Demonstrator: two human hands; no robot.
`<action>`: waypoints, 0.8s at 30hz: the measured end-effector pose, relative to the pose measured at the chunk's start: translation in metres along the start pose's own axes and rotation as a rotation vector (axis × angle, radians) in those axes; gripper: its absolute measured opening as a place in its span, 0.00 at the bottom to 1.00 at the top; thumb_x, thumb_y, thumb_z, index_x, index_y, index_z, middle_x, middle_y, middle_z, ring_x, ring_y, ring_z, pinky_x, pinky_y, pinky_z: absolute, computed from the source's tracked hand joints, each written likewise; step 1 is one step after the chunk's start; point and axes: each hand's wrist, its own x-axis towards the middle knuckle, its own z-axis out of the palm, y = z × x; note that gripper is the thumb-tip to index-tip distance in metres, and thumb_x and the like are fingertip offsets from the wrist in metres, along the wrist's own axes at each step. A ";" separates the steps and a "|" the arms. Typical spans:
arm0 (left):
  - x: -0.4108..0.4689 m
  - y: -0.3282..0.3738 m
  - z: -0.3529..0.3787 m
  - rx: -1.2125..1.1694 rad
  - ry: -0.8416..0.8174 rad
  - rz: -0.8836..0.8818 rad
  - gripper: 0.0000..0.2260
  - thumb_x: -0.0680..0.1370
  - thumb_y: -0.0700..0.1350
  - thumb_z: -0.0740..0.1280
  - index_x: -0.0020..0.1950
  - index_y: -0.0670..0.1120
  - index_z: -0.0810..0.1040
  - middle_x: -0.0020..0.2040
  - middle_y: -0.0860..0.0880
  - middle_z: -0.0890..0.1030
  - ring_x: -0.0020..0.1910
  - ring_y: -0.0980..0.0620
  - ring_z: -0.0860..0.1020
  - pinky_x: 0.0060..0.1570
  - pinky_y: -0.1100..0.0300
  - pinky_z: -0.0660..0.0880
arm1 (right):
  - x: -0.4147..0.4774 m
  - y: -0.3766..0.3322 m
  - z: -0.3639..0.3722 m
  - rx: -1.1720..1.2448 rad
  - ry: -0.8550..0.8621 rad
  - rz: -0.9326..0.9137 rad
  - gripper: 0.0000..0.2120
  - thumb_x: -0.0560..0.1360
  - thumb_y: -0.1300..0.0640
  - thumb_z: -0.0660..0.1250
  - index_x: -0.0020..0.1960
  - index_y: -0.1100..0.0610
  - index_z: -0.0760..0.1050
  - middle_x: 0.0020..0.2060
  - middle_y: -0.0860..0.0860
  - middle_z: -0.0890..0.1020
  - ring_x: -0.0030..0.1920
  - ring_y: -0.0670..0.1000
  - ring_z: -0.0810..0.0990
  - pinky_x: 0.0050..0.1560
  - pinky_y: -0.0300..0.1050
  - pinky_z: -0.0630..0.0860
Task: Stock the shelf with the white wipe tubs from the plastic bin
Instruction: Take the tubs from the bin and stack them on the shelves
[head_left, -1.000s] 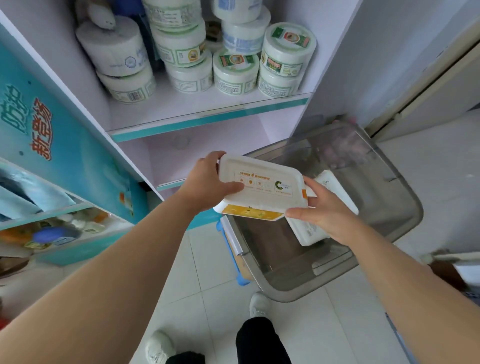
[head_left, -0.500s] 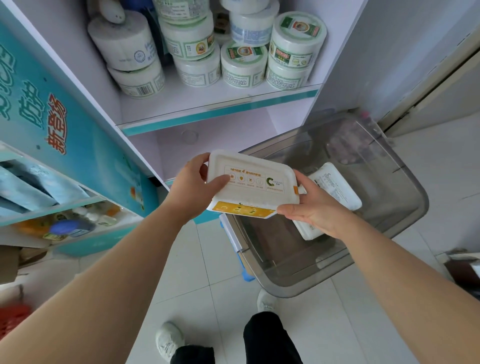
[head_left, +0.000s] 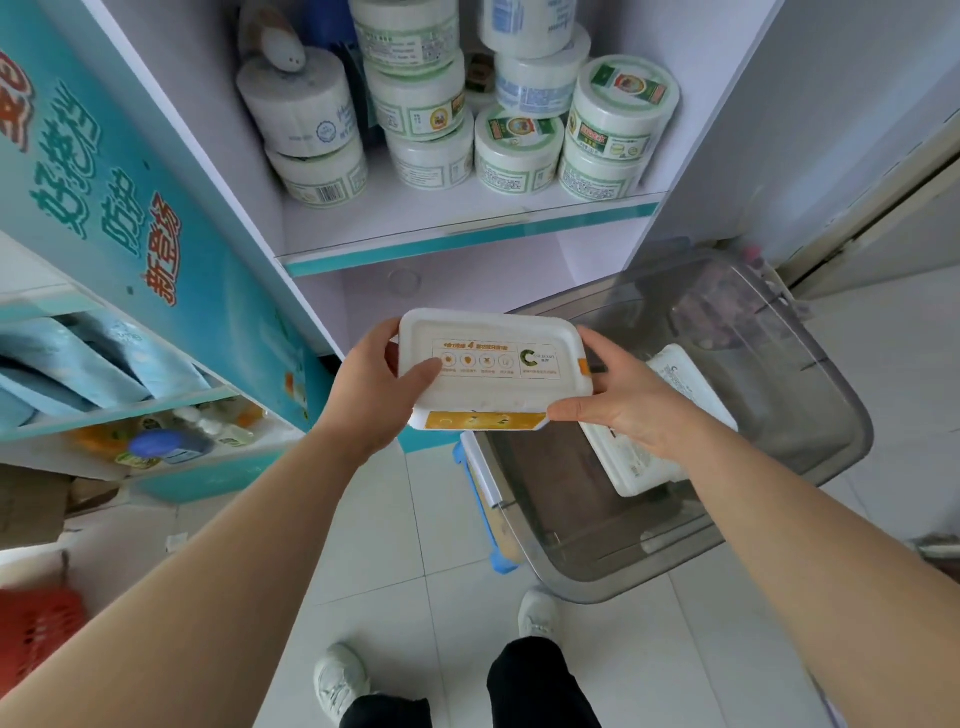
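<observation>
While a red basket (head_left: 36, 631) sits blurred at the far left edge and a teal side panel (head_left: 130, 208) with printed characters rises above it, the left hand (head_left: 371, 395) clasps the left end of a white wipe tub (head_left: 493, 371), thumb lying on its lid. The tub is held level in the air, in front of the lower shelf opening and over the near left corner of the plastic bin (head_left: 831, 415). Above it, the upper shelf (head_left: 467, 228) carries stacked round white jars (head_left: 519, 150). The right hand (head_left: 631, 402) grips the tub's right end, fingers curled under its front corner. Just beyond that hand, a second white tub (head_left: 639, 467) lies inside the grey see-through bin, partly hidden by the wrist. The bin stands on the white tile floor (head_left: 415, 545), close against the shelf unit.
</observation>
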 end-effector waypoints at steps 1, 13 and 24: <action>-0.002 0.000 -0.001 -0.006 -0.003 -0.005 0.20 0.77 0.44 0.68 0.68 0.51 0.69 0.54 0.55 0.76 0.51 0.54 0.77 0.54 0.52 0.78 | -0.001 -0.008 -0.003 -0.042 0.007 -0.008 0.39 0.61 0.58 0.81 0.63 0.33 0.67 0.57 0.44 0.80 0.60 0.51 0.78 0.60 0.59 0.76; -0.015 -0.005 -0.028 -0.129 0.037 -0.040 0.29 0.70 0.46 0.75 0.67 0.54 0.68 0.49 0.57 0.77 0.49 0.54 0.79 0.51 0.53 0.79 | 0.004 -0.062 -0.001 -0.276 -0.024 -0.044 0.42 0.61 0.57 0.81 0.67 0.35 0.64 0.54 0.40 0.81 0.57 0.45 0.79 0.65 0.54 0.71; -0.020 -0.013 -0.065 -0.191 0.103 -0.021 0.27 0.69 0.47 0.75 0.65 0.54 0.68 0.47 0.62 0.76 0.42 0.61 0.77 0.43 0.64 0.79 | 0.010 -0.103 0.024 -0.298 -0.055 -0.118 0.43 0.60 0.56 0.80 0.68 0.36 0.65 0.53 0.44 0.83 0.56 0.47 0.81 0.63 0.56 0.73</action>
